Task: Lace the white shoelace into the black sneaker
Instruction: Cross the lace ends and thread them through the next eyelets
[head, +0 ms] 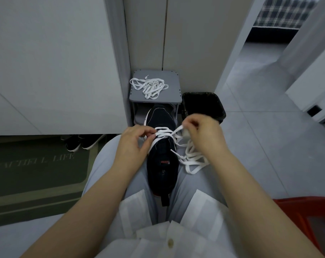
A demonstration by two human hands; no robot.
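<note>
The black sneaker [162,159] lies lengthwise between my knees, toe pointing away from me. A white shoelace [190,158] crosses its lower eyelets, and its loose length is piled on my right thigh. My left hand [134,141] pinches the lace at the sneaker's left eyelet row. My right hand [200,130] pinches a lace strand and holds it taut, up and to the right of the shoe. The lace tips are hidden by my fingers.
A second white lace [148,86] lies bundled on a small grey stool [173,88] against the wall ahead. A black bin [203,105] stands right of the stool. A pair of dark shoes [83,142] and a green doormat [36,168] lie on the left.
</note>
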